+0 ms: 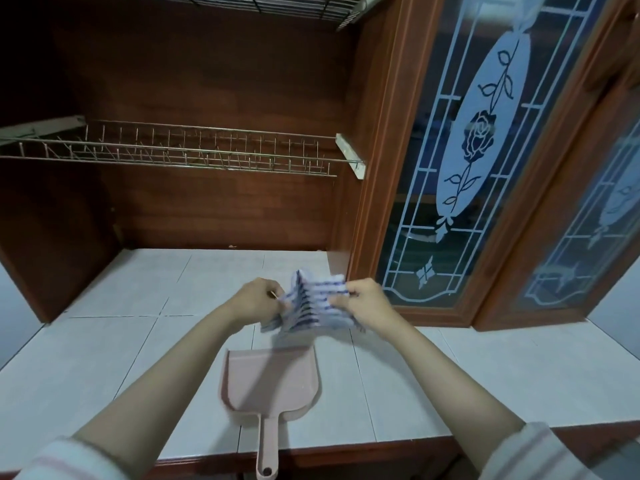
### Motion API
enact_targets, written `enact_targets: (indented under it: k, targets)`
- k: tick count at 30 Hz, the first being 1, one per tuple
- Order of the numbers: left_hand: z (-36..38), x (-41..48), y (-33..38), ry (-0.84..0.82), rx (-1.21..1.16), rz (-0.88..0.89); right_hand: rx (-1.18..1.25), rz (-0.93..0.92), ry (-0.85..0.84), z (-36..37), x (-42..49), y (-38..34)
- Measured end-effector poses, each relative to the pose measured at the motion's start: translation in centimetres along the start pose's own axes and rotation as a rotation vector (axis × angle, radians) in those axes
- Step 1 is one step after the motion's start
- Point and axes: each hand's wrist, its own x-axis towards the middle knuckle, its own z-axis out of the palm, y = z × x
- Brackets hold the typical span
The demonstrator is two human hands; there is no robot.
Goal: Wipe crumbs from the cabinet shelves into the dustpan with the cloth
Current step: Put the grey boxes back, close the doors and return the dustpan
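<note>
A blue-and-white striped cloth (311, 303) is held bunched in the air between both hands, above the tiled counter. My left hand (256, 301) grips its left edge and my right hand (365, 301) grips its right edge. A pink dustpan (268, 382) lies flat on the white tiles just below the cloth, mouth toward the cabinet and handle reaching past the counter's front edge. The tiled floor (194, 271) of the open wooden cabinet lies behind the hands.
A wire dish rack (180, 150) spans the cabinet at mid height, and another wire rack (277, 5) hangs at the top. A glass cabinet door (478, 161) with a rose pattern stands open on the right, with a second door (588, 230) beyond it.
</note>
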Motion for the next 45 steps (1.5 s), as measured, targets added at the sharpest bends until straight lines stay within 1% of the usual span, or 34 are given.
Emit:
enact_targets:
  k: [1, 2, 3, 4, 6, 7, 8, 9, 11, 12, 13, 14, 15, 16, 17, 18, 20, 21, 22, 24, 25, 26, 27, 28, 29, 30, 31, 32, 34, 36, 38, 40, 42, 45]
  targets:
    - [-0.1, -0.4, 0.3, -0.158, -0.016, 0.031, 0.069, 0.018, -0.138, -0.3, -0.1, 0.2]
    - [-0.2, -0.6, 0.3, -0.267, -0.011, 0.037, 0.090, 0.041, -0.183, -0.7, 0.1, 0.6]
    - [-0.5, -0.5, 0.1, -0.269, 0.017, 0.027, 0.086, 0.044, -0.145, -1.1, 0.3, 0.9]
    - [-0.6, 0.1, -0.3, -0.146, 0.080, 0.009, 0.061, 0.042, -0.046, -1.4, 0.7, 1.3]
    - [-0.8, 0.9, -0.9, 0.269, 0.264, -0.063, -0.047, 0.046, 0.144, -2.0, 1.0, 1.6]
    - [-0.8, 0.8, -0.8, 0.378, 0.311, -0.084, -0.060, 0.042, 0.151, -2.1, 0.9, 1.6]
    - [-0.9, 0.9, -0.6, 0.346, 0.311, -0.059, -0.029, 0.039, 0.089, -2.2, 0.9, 1.4]
    - [-1.2, 1.1, -0.6, 0.205, 0.255, -0.018, 0.012, 0.050, -0.016, -2.3, 0.7, 1.1]
    - [-1.7, 0.7, -0.4, -0.196, 0.078, -0.009, 0.051, 0.089, -0.212, -2.4, 0.4, 0.7]
    - [-1.9, 0.5, -0.5, -0.314, 0.040, -0.025, 0.035, 0.084, -0.218, -2.3, 0.4, 0.8]
    - [-1.8, 0.6, -0.7, -0.293, 0.091, -0.036, -0.003, 0.064, -0.157, -2.3, 0.4, 0.7]
    - [-1.8, 1.2, -1.1, -0.161, 0.194, -0.029, -0.074, 0.037, -0.035, -2.4, 0.7, 0.9]
    - [-1.8, 1.5, -1.2, 0.040, 0.288, -0.023, -0.162, 0.014, 0.104, -2.5, 0.9, 1.0]
    - [-1.6, 1.6, -1.2, 0.185, 0.318, -0.019, -0.215, 0.009, 0.186, -2.4, 0.8, 0.9]
    - [-1.6, 1.6, -1.2, 0.199, 0.272, 0.004, -0.217, 0.004, 0.190, -2.3, 0.8, 0.7]
    - [-1.7, 1.8, -1.2, 0.108, 0.193, 0.037, -0.167, 0.007, 0.119, -2.4, 0.8, 0.5]
    - [-2.0, 1.3, -0.9, -0.199, 0.051, 0.034, -0.058, 0.081, -0.124, -2.7, 0.9, 0.1]
    - [-2.1, 0.8, -0.9, -0.280, 0.043, 0.030, -0.072, 0.125, -0.177, -2.9, 1.0, 0.1]
    - [-2.0, 1.0, -1.2, -0.265, 0.076, 0.036, -0.120, 0.161, -0.151, -2.9, 1.3, 0.3]
    - [-1.8, 1.3, -1.6, -0.030, 0.239, 0.077, -0.271, 0.213, 0.072, -3.0, 2.1, 0.8]
    - [-1.7, 1.2, -1.7, 0.011, 0.242, 0.086, -0.319, 0.221, 0.174, -2.8, 2.1, 0.7]
    - [-1.6, 1.1, -1.7, -0.060, 0.190, 0.105, -0.326, 0.210, 0.244, -2.5, 2.0, 0.5]
    - [-1.4, 1.0, -1.5, -0.210, 0.125, 0.115, -0.266, 0.198, 0.270, -2.3, 2.0, 0.3]
    - [-1.3, 0.5, -1.3, -0.378, 0.069, 0.093, -0.143, 0.207, 0.244, -2.3, 1.9, 0.0]
    - [-1.3, -0.2, -1.0, -0.494, 0.006, 0.062, 0.011, 0.217, 0.175, -2.4, 1.9, -0.3]
    - [-1.2, -0.5, -1.0, -0.527, -0.064, 0.055, 0.144, 0.225, 0.071, -2.7, 1.6, -0.7]
    - [-1.1, -0.5, -1.3, -0.472, -0.138, 0.054, 0.244, 0.230, -0.050, -3.1, 1.3, -1.1]
    - [-1.0, -0.2, -1.7, -0.373, -0.197, 0.054, 0.350, 0.232, -0.150, -3.3, 1.0, -1.3]
    - [-0.4, 0.4, -2.3, -0.209, -0.244, 0.042, 0.611, 0.228, -0.241, -3.5, 0.7, -1.5]
    - [0.6, 0.4, -2.4, -0.196, -0.287, 0.068, 0.807, 0.236, -0.264, -3.3, 0.5, -1.5]
    - [1.8, 0.0, -2.2, -0.223, -0.373, 0.123, 0.913, 0.253, -0.265, -3.2, 0.3, -1.6]
    - [2.4, -0.1, -2.1, -0.206, -0.468, 0.122, 0.958, 0.259, -0.240, -3.3, 0.3, -1.6]
    - [2.5, -0.2, -1.9, -0.193, -0.553, 0.090, 0.921, 0.281, -0.190, -3.6, 0.3, -1.3]
    - [2.7, -0.5, -1.4, -0.166, -0.687, 0.072, 0.783, 0.439, -0.228, -3.4, 0.4, 0.1]
